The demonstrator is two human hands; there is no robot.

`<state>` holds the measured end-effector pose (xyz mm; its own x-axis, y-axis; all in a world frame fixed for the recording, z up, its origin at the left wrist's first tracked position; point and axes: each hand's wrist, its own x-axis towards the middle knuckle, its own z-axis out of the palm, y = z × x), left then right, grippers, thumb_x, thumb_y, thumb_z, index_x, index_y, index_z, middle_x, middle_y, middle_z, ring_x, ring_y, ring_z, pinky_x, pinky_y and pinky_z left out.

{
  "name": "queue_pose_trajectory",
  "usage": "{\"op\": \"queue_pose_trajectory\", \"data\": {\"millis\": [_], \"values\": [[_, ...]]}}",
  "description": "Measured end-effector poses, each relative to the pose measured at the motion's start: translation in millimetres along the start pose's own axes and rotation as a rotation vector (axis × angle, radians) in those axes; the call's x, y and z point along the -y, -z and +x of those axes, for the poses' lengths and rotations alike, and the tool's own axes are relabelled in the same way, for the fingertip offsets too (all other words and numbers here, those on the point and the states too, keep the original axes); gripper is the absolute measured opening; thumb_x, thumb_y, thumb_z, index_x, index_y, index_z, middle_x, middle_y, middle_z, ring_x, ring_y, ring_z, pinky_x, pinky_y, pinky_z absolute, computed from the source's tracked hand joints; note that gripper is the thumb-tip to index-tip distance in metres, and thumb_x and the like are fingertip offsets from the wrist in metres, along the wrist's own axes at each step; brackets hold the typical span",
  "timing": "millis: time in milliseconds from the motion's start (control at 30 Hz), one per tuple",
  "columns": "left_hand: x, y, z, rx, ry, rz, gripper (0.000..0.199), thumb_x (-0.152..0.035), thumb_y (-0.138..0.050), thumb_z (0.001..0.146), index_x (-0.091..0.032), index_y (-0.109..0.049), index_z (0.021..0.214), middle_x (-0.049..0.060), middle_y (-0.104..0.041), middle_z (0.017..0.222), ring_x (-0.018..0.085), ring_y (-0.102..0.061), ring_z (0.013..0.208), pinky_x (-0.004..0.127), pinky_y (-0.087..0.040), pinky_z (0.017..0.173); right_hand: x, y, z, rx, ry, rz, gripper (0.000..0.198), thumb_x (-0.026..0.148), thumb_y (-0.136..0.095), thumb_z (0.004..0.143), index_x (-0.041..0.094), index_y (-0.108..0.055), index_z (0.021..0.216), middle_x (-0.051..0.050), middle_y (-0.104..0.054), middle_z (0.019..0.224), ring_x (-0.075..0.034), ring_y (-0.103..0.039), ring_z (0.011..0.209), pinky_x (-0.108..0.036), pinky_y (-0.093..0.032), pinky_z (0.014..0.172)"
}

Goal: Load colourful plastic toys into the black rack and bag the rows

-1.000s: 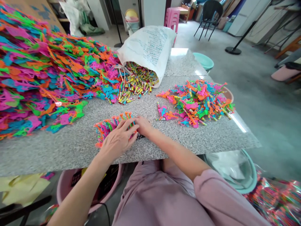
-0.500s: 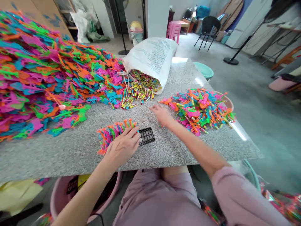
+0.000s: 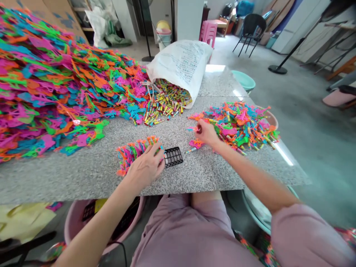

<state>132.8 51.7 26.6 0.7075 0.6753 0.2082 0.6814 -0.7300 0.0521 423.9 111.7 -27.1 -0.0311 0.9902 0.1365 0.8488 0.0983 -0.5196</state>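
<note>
My left hand (image 3: 146, 167) is closed over a black plastic grid rack (image 3: 174, 156), fingers curled round the end of its filled part. Upright rows of small coloured plastic toys (image 3: 128, 152) fill the rack's left side; bare cells show at its right. My right hand (image 3: 207, 132) is closed in a pinch on a small pink and blue plastic toy (image 3: 191, 129), at the left edge of a toy pile (image 3: 236, 124). Just below that hand a pink toy (image 3: 195, 144) with a thin printed tube lies on the stone table (image 3: 211, 174).
A tall heap of coloured plastic pieces (image 3: 55, 85) covers the table's left. Behind, a white sack (image 3: 182, 61) spills short printed tubes (image 3: 164, 107). A pink tub (image 3: 69, 222) stands under the front edge at left, a green tub (image 3: 261, 220) at right.
My right hand has moved a little right to the pile's edge and now pinches a small toy. A pink toy now shows below it. My left hand stays at the rack.
</note>
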Motion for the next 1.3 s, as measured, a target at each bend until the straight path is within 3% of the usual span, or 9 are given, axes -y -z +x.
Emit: {"op": "queue_pose_trajectory", "data": {"millis": [100,167,233,433,700,900,1300], "values": [[-1.4,-0.6,1.5,-0.008,-0.001,0.002,0.024,-0.023,-0.043,0.095,-0.012,-0.060,0.108,0.019,-0.052,0.134,0.031,-0.055,0.125,0.045,-0.051,0.104,37.0,-40.0,-40.4,0.185,-0.112,0.486,0.009,0.017,-0.057,0.083,0.018,-0.062,0.090,0.000,-0.067,0.070,-0.016,-0.066,0.060,-0.027,-0.053,0.061],[-2.1,-0.3,2.4,-0.012,0.011,0.009,0.026,-0.023,-0.043,0.094,-0.012,-0.060,0.110,0.019,-0.052,0.134,0.031,-0.054,0.126,0.046,-0.049,0.107,58.8,-65.8,-57.5,0.193,-0.136,0.693,0.011,0.017,-0.055,0.085,0.018,-0.063,0.094,-0.001,-0.069,0.073,-0.016,-0.068,0.062,-0.028,-0.055,0.062],[-2.3,0.5,3.3,0.001,0.025,-0.006,0.028,-0.023,-0.045,0.091,-0.011,-0.061,0.110,0.019,-0.053,0.134,0.032,-0.054,0.127,0.046,-0.047,0.109,73.8,-82.2,-64.1,0.142,-0.145,0.760,0.015,0.014,-0.055,0.085,0.018,-0.063,0.097,-0.002,-0.071,0.078,-0.016,-0.070,0.066,-0.028,-0.056,0.065],[-1.9,0.3,5.2,0.011,0.063,-0.053,0.036,-0.021,-0.047,0.088,-0.009,-0.061,0.119,0.021,-0.051,0.138,0.034,-0.052,0.129,0.049,-0.046,0.110,86.0,-91.1,-62.1,0.067,-0.187,0.541,0.012,0.018,-0.069,0.079,0.018,-0.066,0.091,-0.001,-0.073,0.081,-0.016,-0.067,0.072,-0.025,-0.050,0.069],[-3.3,-0.7,6.7,0.019,0.018,0.026,0.037,-0.020,-0.046,0.091,-0.012,-0.060,0.125,0.020,-0.047,0.139,0.034,-0.050,0.130,0.050,-0.046,0.109,99.9,-88.8,-79.7,0.162,-0.177,0.345,0.013,0.030,-0.069,0.084,0.017,-0.070,0.078,-0.002,-0.071,0.073,-0.014,-0.063,0.067,-0.021,-0.037,0.059],[-4.4,-1.2,6.9,0.042,0.061,0.044,0.030,-0.019,-0.048,0.088,-0.009,-0.064,0.113,0.023,-0.043,0.142,0.036,-0.049,0.133,0.050,-0.045,0.111,110.0,-94.7,-76.4,0.201,-0.176,0.076,0.024,0.032,-0.065,0.084,0.020,-0.071,0.103,-0.007,-0.075,0.088,-0.021,-0.069,0.079,-0.024,-0.042,0.066],[-12.4,-2.1,12.6,0.049,0.199,0.003,0.046,-0.019,-0.052,0.082,-0.003,-0.056,0.125,0.026,-0.040,0.146,0.040,-0.048,0.134,0.048,-0.046,0.110,130.5,-76.8,-59.2,0.344,-0.014,-0.067,0.023,0.018,-0.047,0.095,0.014,-0.066,0.107,-0.015,-0.073,0.101,-0.025,-0.071,0.094,-0.030,-0.051,0.077]]}}
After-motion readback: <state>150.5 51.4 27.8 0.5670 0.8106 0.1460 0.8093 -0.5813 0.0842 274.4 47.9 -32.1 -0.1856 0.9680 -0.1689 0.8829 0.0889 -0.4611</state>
